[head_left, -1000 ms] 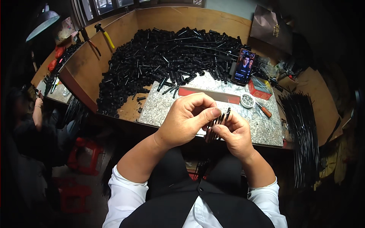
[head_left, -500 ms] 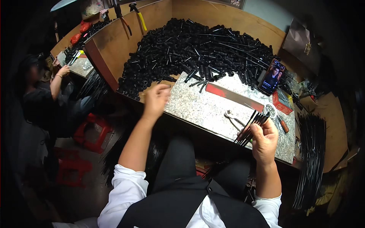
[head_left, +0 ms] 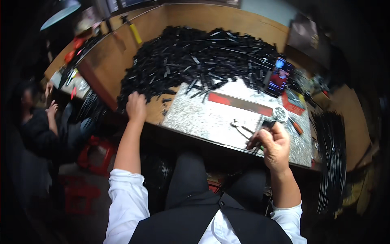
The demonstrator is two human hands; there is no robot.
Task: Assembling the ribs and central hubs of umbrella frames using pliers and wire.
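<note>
Wooden-walled bench [head_left: 203,15], speckled board [head_left: 191,118] shining bright, heap of black parts [head_left: 183,57] behind. Right hand [head_left: 276,146] pinching dark slim pieces [head_left: 255,141] over board's front edge, pliers [head_left: 242,127] just beside. Pieces look light, stiff, maybe slick; best pinched mid-length, bunched. And left hand [head_left: 136,107], beside board half-second ago, now at heap's near-left edge! Fingers curled; any catch, can't tell.
</note>
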